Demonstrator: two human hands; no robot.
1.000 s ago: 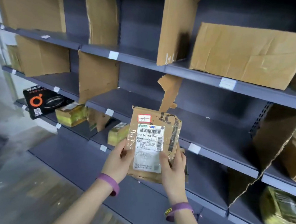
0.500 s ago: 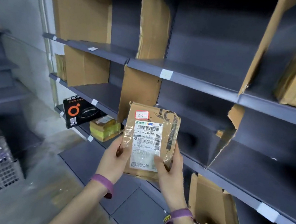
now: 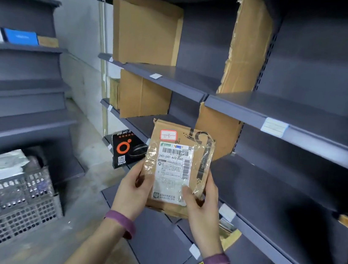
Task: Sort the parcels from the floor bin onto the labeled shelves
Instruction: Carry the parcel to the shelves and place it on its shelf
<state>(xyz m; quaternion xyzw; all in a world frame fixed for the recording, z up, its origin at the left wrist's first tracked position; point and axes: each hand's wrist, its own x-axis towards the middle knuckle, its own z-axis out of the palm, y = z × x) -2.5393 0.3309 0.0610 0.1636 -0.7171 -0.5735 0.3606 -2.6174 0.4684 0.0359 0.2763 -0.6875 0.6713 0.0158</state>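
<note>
Holding: the parcel, a flat brown packet bound in clear tape, is upright in both hands with its printed side toward the person. It is in the air in front of the shelves and touches none of them.
Left hand: the left hand clasps the parcel's lower left edge, thumb on the front, fingers hidden behind.
Right hand: the right hand clasps the lower right corner, thumb pressed on the bottom of the shipping label, fingers behind.
Sticker: a red-bordered sticker sits above both thumbs, near the parcel's top edge; its handwriting is too blurred to read.
Shelf tags: a white shelf tag lies up and right of the grip, and a lower shelf tag is just beside the right wrist. Neither is legible.
Divider: a cardboard divider stands directly behind the parcel's top right.
Black box: a black box is just left of the grip, behind the left hand.
Floor bin: the floor bin is down and left of the grip, well apart.
Step, judged: matching the sticker to a shelf tag; the parcel is not yet placed.
Risk, wrong bay: faint writing and small tags could send the parcel to the wrong compartment.
Risk, slip: the glossy tape may slide once one hand lets go.
Risk, divider: the torn cardboard looks loose, so a push past it could tip it across the bay.
</note>
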